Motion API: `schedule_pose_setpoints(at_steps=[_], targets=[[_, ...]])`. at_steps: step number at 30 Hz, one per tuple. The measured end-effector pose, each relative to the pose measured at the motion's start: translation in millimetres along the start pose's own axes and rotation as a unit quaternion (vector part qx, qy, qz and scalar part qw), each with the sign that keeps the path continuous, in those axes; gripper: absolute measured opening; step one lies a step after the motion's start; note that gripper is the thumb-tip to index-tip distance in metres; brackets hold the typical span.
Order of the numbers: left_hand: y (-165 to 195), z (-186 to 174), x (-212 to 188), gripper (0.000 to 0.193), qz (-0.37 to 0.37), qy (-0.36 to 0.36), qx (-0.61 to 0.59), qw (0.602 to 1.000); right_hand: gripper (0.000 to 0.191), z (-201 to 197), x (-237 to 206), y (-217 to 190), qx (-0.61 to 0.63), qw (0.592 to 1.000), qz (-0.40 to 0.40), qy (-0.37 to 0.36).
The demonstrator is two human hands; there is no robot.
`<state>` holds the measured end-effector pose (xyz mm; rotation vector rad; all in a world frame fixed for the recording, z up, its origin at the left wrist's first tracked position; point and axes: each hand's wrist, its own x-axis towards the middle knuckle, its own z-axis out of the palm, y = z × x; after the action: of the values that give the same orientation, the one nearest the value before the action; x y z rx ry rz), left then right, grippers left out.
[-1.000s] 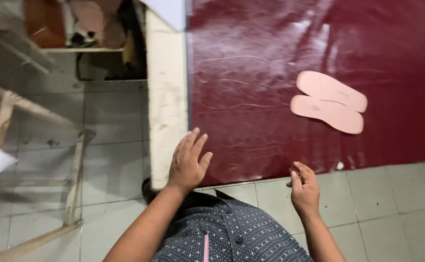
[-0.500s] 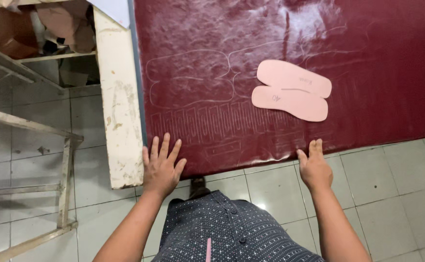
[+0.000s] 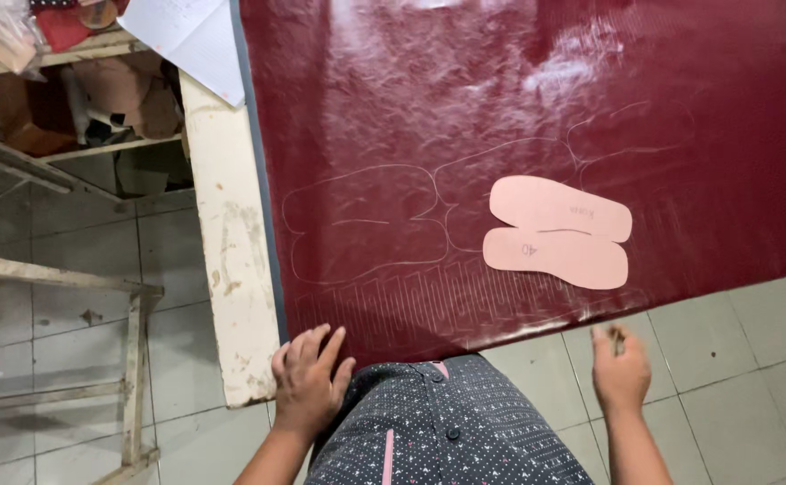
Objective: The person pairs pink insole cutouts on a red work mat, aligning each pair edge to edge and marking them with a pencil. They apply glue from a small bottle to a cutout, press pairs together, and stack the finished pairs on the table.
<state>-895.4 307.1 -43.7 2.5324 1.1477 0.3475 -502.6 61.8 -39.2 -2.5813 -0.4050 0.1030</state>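
A glossy dark red sheet (image 3: 519, 99) covers the worktable, with pale traced outlines on it. Two pink sole-shaped templates (image 3: 558, 232) lie side by side on its near right part. My left hand (image 3: 309, 380) rests with fingers spread at the sheet's near left corner, beside the table edge. My right hand (image 3: 620, 368) hangs blurred over the floor tiles just below the sheet's near edge. Its fingers are curled, and I cannot make out whether they hold anything. My dotted dark shirt (image 3: 447, 431) fills the bottom middle.
A worn white wooden table edge (image 3: 231, 269) runs down the sheet's left side. White paper (image 3: 191, 36) lies at the top left. A shelf with shoe parts (image 3: 97, 94) and a wooden frame (image 3: 132, 359) stand to the left on the grey tiled floor (image 3: 752, 377).
My right hand has lifted off the sheet's edge and drawn back over the floor. My left hand stays at the corner. The view has shifted, so the templates sit lower in it.
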Motion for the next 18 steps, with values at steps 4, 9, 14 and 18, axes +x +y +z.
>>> schedule_pose_setpoints(at_steps=[4, 9, 14, 18], targets=[[-14, 2, 47, 0.053, 0.058, 0.048, -0.008, 0.997, 0.076, 1, 46, -40, -0.007, 0.998, -0.060, 0.028], [-7, 2, 107, 0.056, 0.068, 0.029, -0.013, 0.997, 0.089, -1, 84, -82, -0.047, 0.995, 0.062, -0.068], [8, 8, 176, 0.056, 0.118, 0.004, 0.006, 0.993, 0.088, 0, 114, -91, 0.069, 0.982, 0.140, -0.106], [-4, 8, 262, 0.060, 0.118, -0.005, 0.059, 0.991, 0.042, 28, 132, -90, 0.241, 0.951, 0.119, -0.150]])
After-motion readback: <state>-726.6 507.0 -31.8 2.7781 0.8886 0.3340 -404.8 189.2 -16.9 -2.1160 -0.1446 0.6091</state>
